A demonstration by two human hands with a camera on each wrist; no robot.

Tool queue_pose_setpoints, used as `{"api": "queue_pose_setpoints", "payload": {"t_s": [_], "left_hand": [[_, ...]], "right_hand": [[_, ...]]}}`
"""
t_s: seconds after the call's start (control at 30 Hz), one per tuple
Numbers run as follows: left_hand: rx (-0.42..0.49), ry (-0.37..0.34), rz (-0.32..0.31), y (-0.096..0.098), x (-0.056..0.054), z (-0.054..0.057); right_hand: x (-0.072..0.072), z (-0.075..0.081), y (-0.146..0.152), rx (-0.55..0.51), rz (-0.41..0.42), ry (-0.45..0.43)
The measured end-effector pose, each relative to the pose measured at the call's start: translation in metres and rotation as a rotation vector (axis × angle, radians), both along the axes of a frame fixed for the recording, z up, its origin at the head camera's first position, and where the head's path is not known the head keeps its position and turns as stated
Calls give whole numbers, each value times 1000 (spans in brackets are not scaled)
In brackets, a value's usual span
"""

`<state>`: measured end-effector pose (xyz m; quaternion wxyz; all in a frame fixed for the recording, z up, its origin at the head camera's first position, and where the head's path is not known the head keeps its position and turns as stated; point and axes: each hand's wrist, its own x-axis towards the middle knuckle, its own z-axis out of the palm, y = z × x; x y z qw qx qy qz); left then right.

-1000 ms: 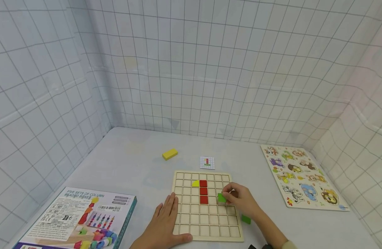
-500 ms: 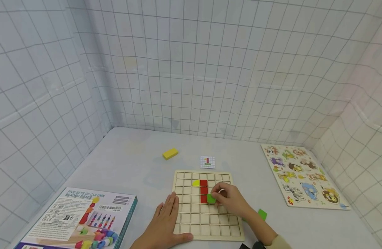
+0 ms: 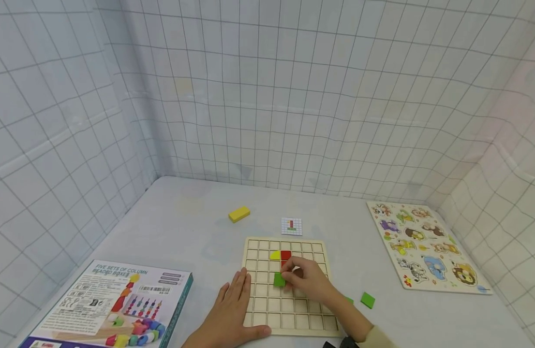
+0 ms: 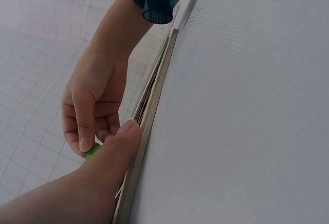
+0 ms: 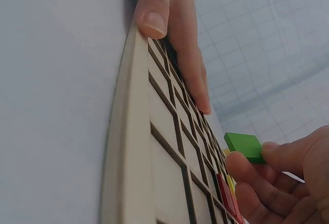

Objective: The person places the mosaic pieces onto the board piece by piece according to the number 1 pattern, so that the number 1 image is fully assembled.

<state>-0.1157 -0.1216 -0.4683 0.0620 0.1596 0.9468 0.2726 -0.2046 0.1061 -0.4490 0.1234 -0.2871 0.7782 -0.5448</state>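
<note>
My right hand (image 3: pixel 308 280) pinches a green square tile (image 5: pixel 244 146) between thumb and fingers, close over the wooden grid board (image 3: pixel 293 326). In the head view that tile overlaps a cell in the middle rows, just left of the red column. A yellow tile with a slanted edge (image 3: pixel 275 255) sits in the board beside the top red tile (image 3: pixel 286 254); the lower red ones are partly hidden by my right hand. My left hand (image 3: pixel 230 309) rests flat along the board's left edge, its thumb (image 5: pixel 154 22) on the near rim.
Two more green tiles lie right of the board, one green tile (image 3: pixel 367 300) in full view, another half behind my forearm. Beyond the board are a small pattern card (image 3: pixel 291 226) and a yellow block (image 3: pixel 239 214). An animal puzzle (image 3: pixel 417 251) lies right, a bead-set box (image 3: pixel 163 290) left.
My right hand has carried the green tile leftward across the board, past the red column. My left hand has stayed in place.
</note>
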Motion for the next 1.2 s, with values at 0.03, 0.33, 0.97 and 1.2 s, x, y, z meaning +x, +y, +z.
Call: {"api": "queue_pose_setpoints", "payload": {"t_s": [0.03,0.33,0.97,1.2], "left_hand": [[-2,2,-1,0,0,0],[-19,27,-2,0,0,-2],[-8,3,-7,-1,0,0],[-1,-6,-8,-1,0,0]], "right_hand": [[1,0,-2,-1,2,-10],[5,-2,-11,8,-12,-89],[9,-4,-14,214,-12,105],[8,-6,-13,230,-14,176]]}}
